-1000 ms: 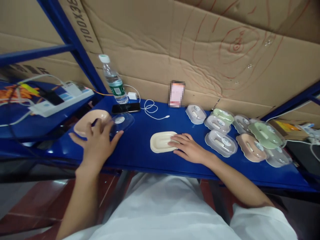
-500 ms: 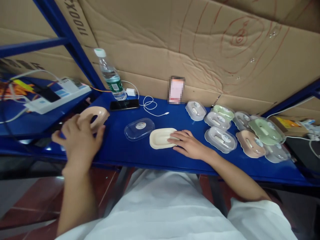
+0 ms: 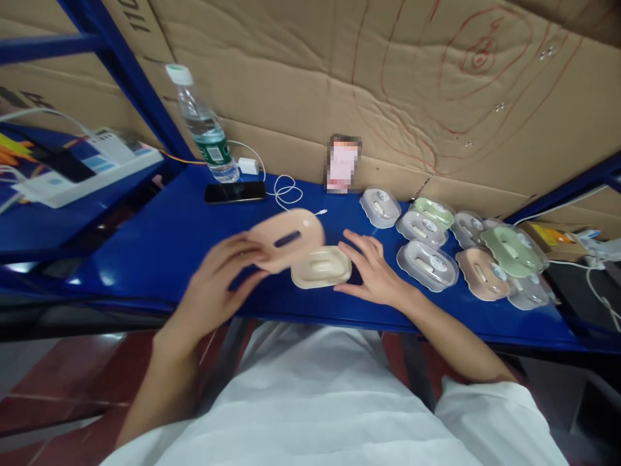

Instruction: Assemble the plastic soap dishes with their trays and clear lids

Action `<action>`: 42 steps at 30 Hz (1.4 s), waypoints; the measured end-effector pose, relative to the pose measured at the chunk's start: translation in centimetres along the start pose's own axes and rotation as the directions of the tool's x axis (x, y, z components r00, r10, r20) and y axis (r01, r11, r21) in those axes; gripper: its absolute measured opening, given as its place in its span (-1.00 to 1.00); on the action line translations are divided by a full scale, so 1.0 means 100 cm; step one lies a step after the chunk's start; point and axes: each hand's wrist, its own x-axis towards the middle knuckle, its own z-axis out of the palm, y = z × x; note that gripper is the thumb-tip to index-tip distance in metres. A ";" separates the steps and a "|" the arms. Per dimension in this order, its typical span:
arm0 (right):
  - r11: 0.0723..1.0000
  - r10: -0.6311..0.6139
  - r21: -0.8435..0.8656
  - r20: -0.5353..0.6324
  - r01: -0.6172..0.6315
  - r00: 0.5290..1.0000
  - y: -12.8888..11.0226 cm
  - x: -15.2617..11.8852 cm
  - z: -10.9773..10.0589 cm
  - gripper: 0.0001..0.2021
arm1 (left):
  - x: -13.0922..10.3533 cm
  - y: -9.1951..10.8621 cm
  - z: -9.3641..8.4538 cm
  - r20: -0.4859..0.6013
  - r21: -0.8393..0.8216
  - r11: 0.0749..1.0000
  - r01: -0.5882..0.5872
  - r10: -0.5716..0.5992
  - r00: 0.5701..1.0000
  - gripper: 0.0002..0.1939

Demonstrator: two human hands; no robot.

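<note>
My left hand point(image 3: 220, 278) grips the left end of a pink oval dish point(image 3: 301, 230) with a slot in its middle. The dish is held above the blue table, tilted, and overlaps the left edge of a cream tray point(image 3: 323, 267). That tray lies on the table with a raised oval in its centre. At its right edge is my right hand point(image 3: 373, 275), fingers spread, with nothing gripped between them. The clear lid is hidden, with the pink dish in front of its former place.
Several lidded dishes point(image 3: 427, 264) stand on the right of the blue table point(image 3: 160, 239). Behind are a water bottle point(image 3: 211, 145), a black phone point(image 3: 235, 192), a white cable point(image 3: 286, 189) and a blurred-out phone point(image 3: 342, 165). A power strip point(image 3: 87, 178) lies at left.
My left hand has brought the pink dish from the left to the middle, over the cream tray's edge. My right hand has drawn back from inside the tray to its right edge.
</note>
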 end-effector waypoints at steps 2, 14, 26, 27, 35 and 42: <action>0.999 -0.022 -0.034 -0.012 0.021 1.000 -0.002 0.000 -0.001 -0.21 | 0.002 0.014 0.017 0.088 -0.113 0.990 -0.086 0.096 0.991 -0.69; 0.996 -0.081 0.050 0.140 0.075 0.987 0.002 0.005 0.010 -0.64 | -0.001 0.015 0.052 0.205 -0.225 0.969 -0.101 0.149 0.967 -0.64; 0.994 -0.107 0.056 0.202 0.098 0.974 -0.004 0.006 0.011 -0.64 | 0.001 0.017 0.051 0.223 -0.244 0.966 -0.083 0.140 0.965 -0.68; 0.994 -0.106 0.045 0.205 0.099 0.973 -0.006 0.006 0.012 -0.64 | 0.001 0.017 0.051 0.227 -0.243 0.966 -0.084 0.141 0.964 -0.70; 0.990 -0.138 0.048 0.165 0.132 0.976 -0.007 0.007 0.013 -0.64 | 0.001 0.014 0.052 0.227 -0.236 0.969 -0.078 0.133 0.965 -0.69; 0.991 -0.130 0.061 0.167 0.121 0.977 -0.004 0.006 0.015 -0.62 | 0.001 0.015 0.052 0.240 -0.230 0.970 -0.083 0.140 0.961 -0.69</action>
